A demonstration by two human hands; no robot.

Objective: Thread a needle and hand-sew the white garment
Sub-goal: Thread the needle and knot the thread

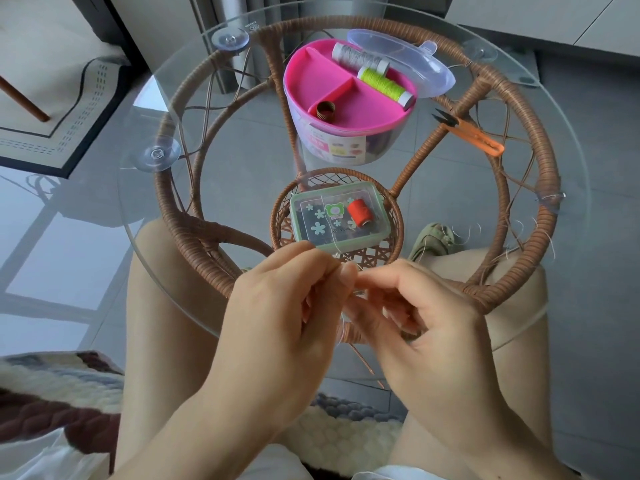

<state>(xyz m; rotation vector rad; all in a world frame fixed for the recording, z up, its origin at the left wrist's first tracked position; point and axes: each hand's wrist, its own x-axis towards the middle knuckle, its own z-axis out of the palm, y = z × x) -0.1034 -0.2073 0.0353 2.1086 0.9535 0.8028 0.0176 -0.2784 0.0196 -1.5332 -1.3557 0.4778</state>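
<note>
Both hands are held above the near edge of the round glass table point(162, 109). The left hand point(287, 306) has its thumb and first finger pressed together on a thin white thread point(333, 233), which goes up from the fingertips over the small green box point(301, 216); the other fingers are curled in. The right hand point(426, 317) meets it tip to tip, and its thumb and first finger are also closed on the thread. The needle is too small to see.

The green box stands a little in front of the table centre, with 1 red spool point(358, 211) on its lid. Toward the far edge stands the sewing box point(343, 147) with a pink tray; there 1 grey spool point(360, 57) and 1 green spool point(386, 84) lie side by side, and a brass thimble point(325, 109) sits in another compartment. Its clear lid point(415, 64) leans open behind. Orange thread snips point(474, 133) lie near the right edge. The white garment point(45, 459) shows in the lower left corner of the view, off the table beside the person.
</note>
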